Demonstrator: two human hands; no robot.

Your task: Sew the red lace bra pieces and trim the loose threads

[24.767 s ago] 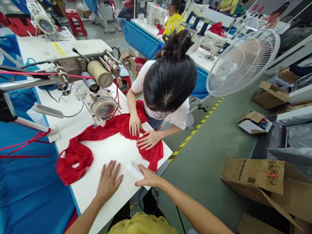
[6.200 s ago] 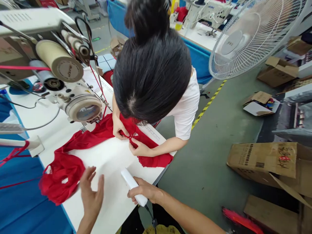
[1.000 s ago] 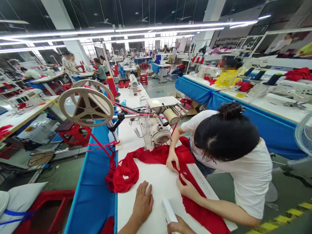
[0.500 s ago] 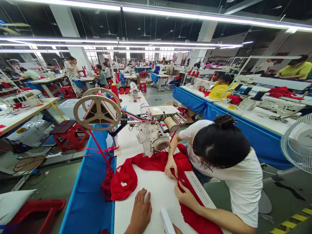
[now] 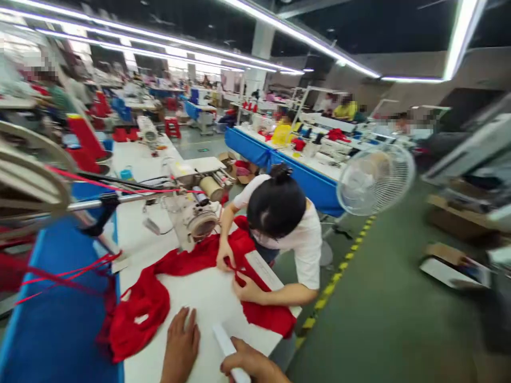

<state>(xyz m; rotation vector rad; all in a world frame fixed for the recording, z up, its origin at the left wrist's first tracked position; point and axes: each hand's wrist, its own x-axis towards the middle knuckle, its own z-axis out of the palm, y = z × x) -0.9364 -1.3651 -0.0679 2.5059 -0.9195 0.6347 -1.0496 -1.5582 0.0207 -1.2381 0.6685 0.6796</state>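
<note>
My left hand (image 5: pixel 180 343) rests palm down on the white sewing table (image 5: pixel 195 295), fingers stretched out and nothing in them. To its right, my right hand (image 5: pixel 252 361) is closed around a white bar-shaped object (image 5: pixel 227 343); its exact kind does not show. Red fabric (image 5: pixel 143 311) curves across the table beyond my hands. Another person (image 5: pixel 285 229) in a white shirt bends over the right side, pinching part of that fabric with both hands (image 5: pixel 236 274).
A sewing machine (image 5: pixel 199 218) stands beyond the fabric. At left are a large reel (image 5: pixel 24 181), red tapes and a blue cloth trough (image 5: pixel 64 324). A standing fan (image 5: pixel 375 178), cartons (image 5: pixel 459 218) and a yellow-striped floor line (image 5: pixel 333 282) lie to the right.
My view has swung to the right, so the table sits further left. More of my right hand and the white bar shows. My left hand stays flat on the table.
</note>
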